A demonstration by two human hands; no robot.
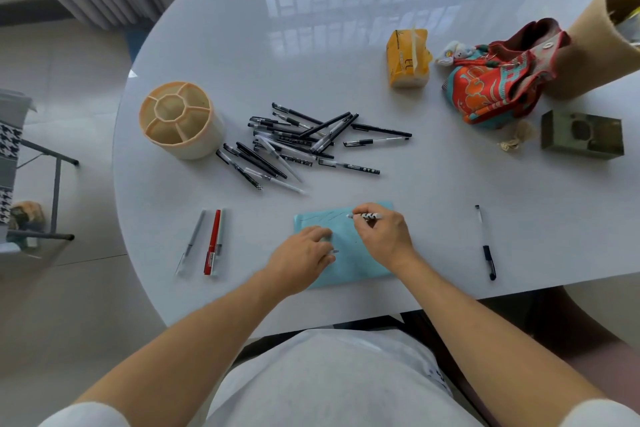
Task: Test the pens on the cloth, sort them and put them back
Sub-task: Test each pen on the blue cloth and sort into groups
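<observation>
In the head view, the testing step is in hand: the right hand (382,236) pinches a white spotted pen (365,216), tip over the far part of the blue cloth (349,253), where faint strokes show. The left hand (301,255) rests on the cloth, fingers curled round what seems a cap. Three sorted pens (207,241) lie left, one black pen (486,243) right, the pile (304,142) beside the holder (178,118). Next, probably, judging the mark, then recapping.

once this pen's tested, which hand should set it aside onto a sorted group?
Probably right. The right hand already grips the white dotted pen over the light blue cloth. The left hand rests on the cloth, seemingly pinning it, with something small at its fingertips. Which group depends on the result.
</observation>
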